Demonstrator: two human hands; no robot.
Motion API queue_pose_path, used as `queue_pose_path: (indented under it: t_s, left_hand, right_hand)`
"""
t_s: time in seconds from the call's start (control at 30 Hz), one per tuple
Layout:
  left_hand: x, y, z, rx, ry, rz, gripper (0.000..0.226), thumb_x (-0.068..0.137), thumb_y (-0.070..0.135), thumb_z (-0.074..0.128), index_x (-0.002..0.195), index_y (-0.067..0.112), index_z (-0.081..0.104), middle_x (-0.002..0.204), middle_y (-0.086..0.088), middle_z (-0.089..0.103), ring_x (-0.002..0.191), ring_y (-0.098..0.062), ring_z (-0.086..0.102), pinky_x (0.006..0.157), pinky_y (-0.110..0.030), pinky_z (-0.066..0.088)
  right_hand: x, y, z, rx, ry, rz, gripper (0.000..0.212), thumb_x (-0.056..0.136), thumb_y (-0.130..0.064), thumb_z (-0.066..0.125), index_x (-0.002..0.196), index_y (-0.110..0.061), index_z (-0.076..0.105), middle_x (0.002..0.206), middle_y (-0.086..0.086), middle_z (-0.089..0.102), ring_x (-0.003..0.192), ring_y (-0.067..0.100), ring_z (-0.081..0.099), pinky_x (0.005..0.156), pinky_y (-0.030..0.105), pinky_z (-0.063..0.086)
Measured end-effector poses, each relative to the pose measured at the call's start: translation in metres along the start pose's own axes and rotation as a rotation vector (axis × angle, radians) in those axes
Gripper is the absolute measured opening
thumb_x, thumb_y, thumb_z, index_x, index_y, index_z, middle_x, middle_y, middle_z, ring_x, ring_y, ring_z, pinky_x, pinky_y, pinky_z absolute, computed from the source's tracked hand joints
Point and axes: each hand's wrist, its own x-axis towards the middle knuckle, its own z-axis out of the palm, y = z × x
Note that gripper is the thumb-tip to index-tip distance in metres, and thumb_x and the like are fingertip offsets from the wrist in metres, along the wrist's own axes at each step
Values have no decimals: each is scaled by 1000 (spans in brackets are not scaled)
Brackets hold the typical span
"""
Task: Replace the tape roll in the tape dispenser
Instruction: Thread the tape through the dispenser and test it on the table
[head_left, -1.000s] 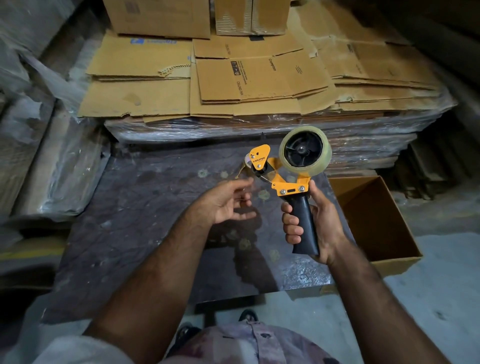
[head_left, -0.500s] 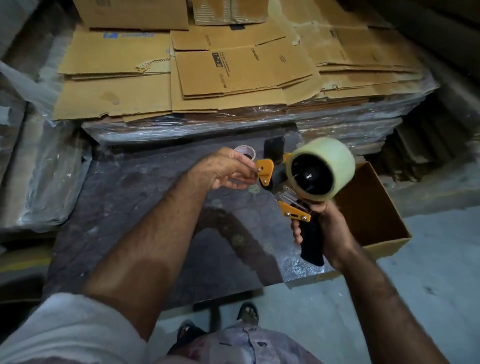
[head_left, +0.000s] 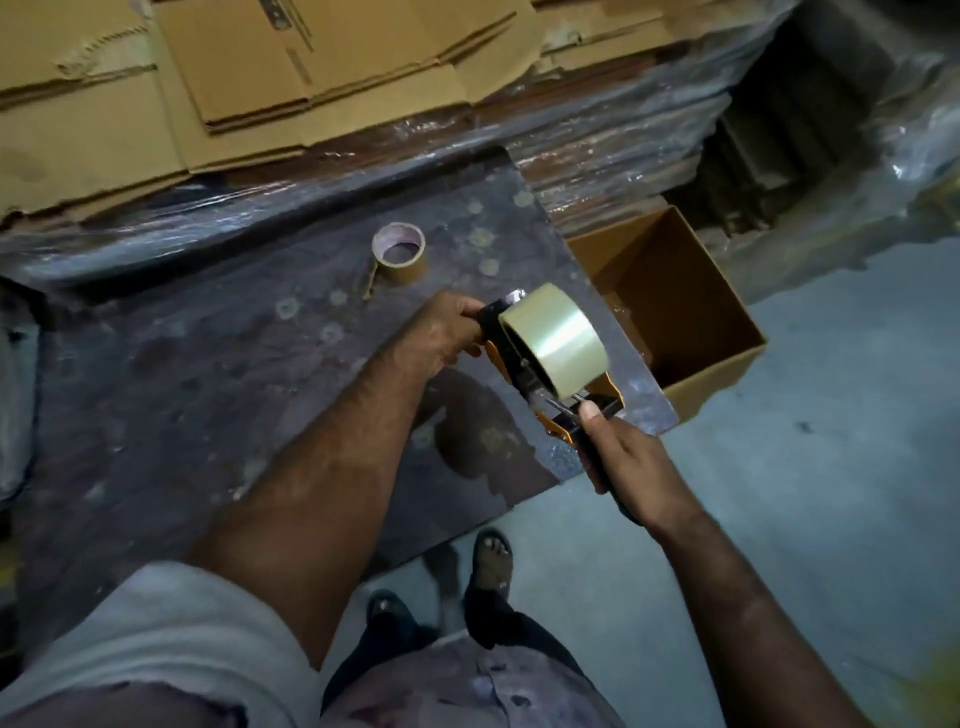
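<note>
Tape dispenser (head_left: 524, 358), orange and black, is held above the near-right corner of the dark table (head_left: 208, 364), between both hands. Clear tape roll (head_left: 553, 338) sits on its hub, curved face turned up toward the camera. Half a second ago the roll's black hub opening faced the camera; now it is turned away and only the tape's outer band shows.

Right hand (head_left: 626, 457) is wrapped round the black handle, thumb laid forward along the frame just below the roll. Same grip as before, but the hand has dropped nearer and the handle now slants down to the right.

Left hand (head_left: 441, 338) has fingers curled onto the far black end of the dispenser, beside the roll. Earlier it was pinching near the orange plate at that end; the exact contact is now hidden behind the knuckles.

Spent cardboard core (head_left: 399, 253) stands on the table, far of the left hand and well apart from it. Before, it was mostly hidden behind that hand; now fully in view.

Open cardboard box (head_left: 717, 306) sits on the floor, just right of the table. Flattened cartons (head_left: 260, 78) are stacked at the far side under plastic wrap. The view has tipped downward since the earlier frame, and the person's feet now show below.
</note>
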Motion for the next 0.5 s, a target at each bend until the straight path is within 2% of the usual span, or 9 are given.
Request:
queue_pose_path:
  t_s: [0.07,0.17,0.27,0.33,0.43,0.5]
  left_hand:
    - [9,-11,11,47,29,49,21,85,-3,65,78,15,72,61,1,63,54,-9,52,50,-17,40]
    - [23,-32,32,59,39,73,29,82,-2,73,63,21,69,58,6,64,59,-12,59,62,-21,48]
    - [32,-47,58,50,37,85,19,68,16,84,56,24,71,54,9,64,57,-13,59,60,-22,46]
    - [39,-53,77,68,23,112,10,57,31,83,60,33,73,53,11,65,59,-16,61,68,-31,51]
    - [44,-53,106,127,-11,122,11,59,40,79,67,41,73,55,17,63,64,-18,65,76,-38,56]
    - [47,-51,119,133,1,101,11,64,38,78,69,45,72,62,15,67,71,-22,70,77,-45,63]
  right_hand:
    - [-9,8,-1,-42,34,-20,75,95,-73,29,71,-7,57,62,13,61,54,12,55,58,24,43]
    - [-21,27,-1,20,55,81,68,94,-69,31,75,-13,65,58,6,62,52,11,56,50,16,43]
    - [-31,52,-1,78,102,185,69,96,-68,34,75,-12,68,61,12,66,51,14,57,51,22,45]
    - [-39,68,-4,89,172,244,67,100,-63,38,71,-11,68,60,13,65,51,17,57,54,30,46]
    - [-43,91,-12,10,277,249,59,92,-58,38,55,-18,59,50,4,62,51,16,59,57,34,44]
    - [-43,105,-17,-60,311,208,56,91,-56,35,50,-22,54,47,1,60,50,12,57,56,34,41]
